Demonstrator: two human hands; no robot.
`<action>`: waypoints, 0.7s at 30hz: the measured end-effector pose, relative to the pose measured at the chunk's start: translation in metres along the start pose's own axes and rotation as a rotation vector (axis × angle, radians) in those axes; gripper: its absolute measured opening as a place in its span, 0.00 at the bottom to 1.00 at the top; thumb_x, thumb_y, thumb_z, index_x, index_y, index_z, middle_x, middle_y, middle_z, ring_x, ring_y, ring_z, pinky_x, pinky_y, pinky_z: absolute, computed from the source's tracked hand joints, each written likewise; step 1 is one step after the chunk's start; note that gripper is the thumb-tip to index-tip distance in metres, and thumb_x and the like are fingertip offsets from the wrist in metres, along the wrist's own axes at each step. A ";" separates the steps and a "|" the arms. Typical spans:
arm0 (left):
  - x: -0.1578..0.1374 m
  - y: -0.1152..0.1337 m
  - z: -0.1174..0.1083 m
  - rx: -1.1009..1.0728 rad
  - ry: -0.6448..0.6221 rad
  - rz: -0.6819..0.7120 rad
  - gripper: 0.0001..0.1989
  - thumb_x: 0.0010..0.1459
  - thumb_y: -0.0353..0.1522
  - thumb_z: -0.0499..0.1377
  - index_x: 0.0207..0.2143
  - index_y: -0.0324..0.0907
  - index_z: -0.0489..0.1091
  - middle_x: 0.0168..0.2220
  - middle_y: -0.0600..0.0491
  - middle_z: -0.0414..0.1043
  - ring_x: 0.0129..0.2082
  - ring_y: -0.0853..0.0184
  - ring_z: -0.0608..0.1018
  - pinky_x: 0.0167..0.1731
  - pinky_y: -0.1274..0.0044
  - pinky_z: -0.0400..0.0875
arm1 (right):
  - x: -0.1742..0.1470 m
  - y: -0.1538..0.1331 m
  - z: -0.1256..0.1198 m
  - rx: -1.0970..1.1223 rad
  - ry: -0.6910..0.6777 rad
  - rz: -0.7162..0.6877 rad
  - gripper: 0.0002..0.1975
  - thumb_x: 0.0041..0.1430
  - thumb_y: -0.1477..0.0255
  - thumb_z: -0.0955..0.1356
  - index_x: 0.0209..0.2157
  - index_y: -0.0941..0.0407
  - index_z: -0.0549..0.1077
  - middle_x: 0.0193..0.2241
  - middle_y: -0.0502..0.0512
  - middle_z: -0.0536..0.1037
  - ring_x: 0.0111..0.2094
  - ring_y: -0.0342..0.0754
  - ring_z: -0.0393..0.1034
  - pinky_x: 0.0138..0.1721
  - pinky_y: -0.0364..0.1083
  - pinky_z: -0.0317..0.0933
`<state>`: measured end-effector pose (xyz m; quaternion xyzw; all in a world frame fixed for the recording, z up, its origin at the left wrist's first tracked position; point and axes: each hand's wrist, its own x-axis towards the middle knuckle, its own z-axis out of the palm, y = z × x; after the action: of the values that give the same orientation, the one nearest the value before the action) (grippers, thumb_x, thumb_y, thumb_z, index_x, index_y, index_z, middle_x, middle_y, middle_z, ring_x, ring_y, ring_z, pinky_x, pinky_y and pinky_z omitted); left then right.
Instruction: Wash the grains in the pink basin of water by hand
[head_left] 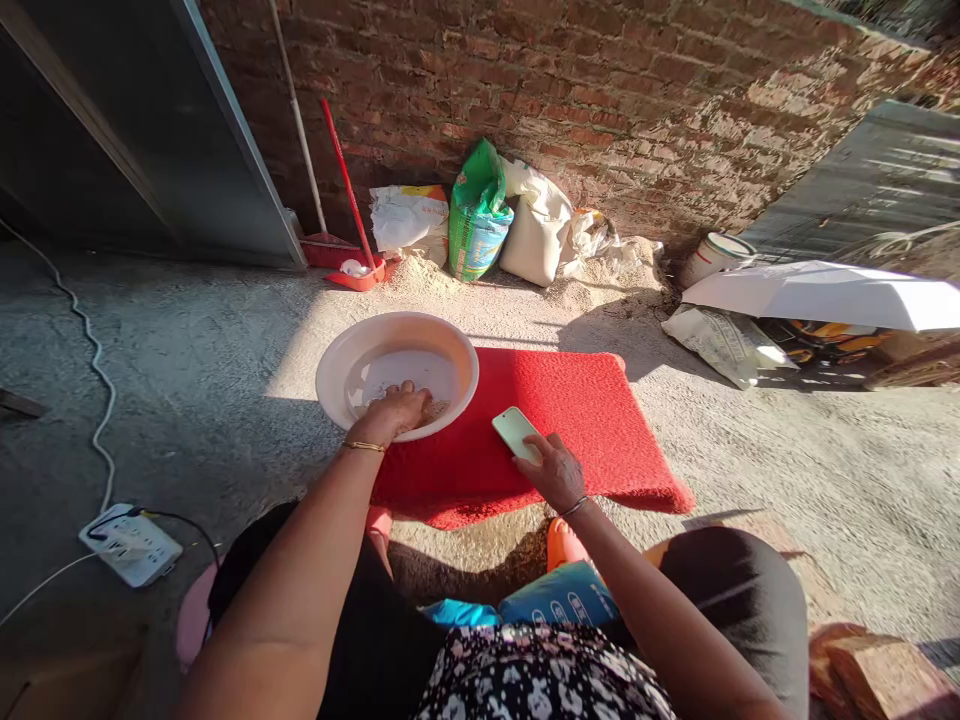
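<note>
A pale plastic basin (324,385) stands partly on the left end of a red mat (592,420); in it are shallow, clear-looking liquid and dark and brownish bits. Inside its near side is my left hand (399,408), palm down, with the fingers apart; bits lie around the fingertips, and whatever is under the palm is hidden. At the middle of the mat my right hand (556,472) has its fingers closed on the lower end of a light green smartphone (516,432). Whether the phone rests on the mat or is just above it, I cannot tell.
Against the brick wall stand a green sack (480,225), a white sack (536,238), and a red dustpan (360,278) with a long handle. A white bucket (718,260) is at the right. A power strip (135,548) with cables lies left; a wood block (889,675) lies right.
</note>
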<state>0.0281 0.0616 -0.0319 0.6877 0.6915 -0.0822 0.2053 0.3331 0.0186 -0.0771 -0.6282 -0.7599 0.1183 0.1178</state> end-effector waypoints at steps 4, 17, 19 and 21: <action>0.004 -0.003 0.003 0.016 0.015 0.006 0.22 0.63 0.43 0.48 0.54 0.46 0.67 0.53 0.39 0.63 0.54 0.42 0.68 0.49 0.54 0.65 | -0.004 0.091 -0.027 0.024 0.132 0.321 0.21 0.53 0.53 0.68 0.45 0.50 0.77 0.36 0.54 0.71 0.29 0.45 0.66 0.32 0.45 0.58; 0.003 0.000 0.003 0.015 0.022 -0.009 0.23 0.62 0.45 0.50 0.54 0.47 0.68 0.54 0.39 0.63 0.54 0.44 0.68 0.49 0.55 0.64 | -0.003 0.085 -0.039 0.401 0.189 0.472 0.28 0.42 0.47 0.69 0.39 0.53 0.77 0.29 0.55 0.77 0.32 0.53 0.71 0.33 0.48 0.60; 0.000 0.001 0.001 0.004 0.025 -0.003 0.23 0.63 0.46 0.48 0.54 0.47 0.67 0.54 0.39 0.62 0.54 0.44 0.67 0.49 0.54 0.65 | 0.015 0.040 -0.018 0.560 0.102 0.380 0.27 0.42 0.49 0.69 0.38 0.54 0.77 0.28 0.53 0.77 0.31 0.50 0.71 0.31 0.46 0.60; -0.004 0.002 -0.001 -0.009 0.025 0.002 0.23 0.63 0.46 0.47 0.55 0.47 0.67 0.54 0.39 0.62 0.55 0.43 0.67 0.48 0.54 0.65 | 0.034 0.001 0.001 0.714 0.027 0.340 0.26 0.43 0.51 0.69 0.38 0.55 0.76 0.26 0.51 0.77 0.30 0.48 0.71 0.30 0.44 0.60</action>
<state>0.0299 0.0581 -0.0290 0.6884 0.6937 -0.0703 0.1997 0.3276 0.0518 -0.0777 -0.6660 -0.5546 0.3846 0.3177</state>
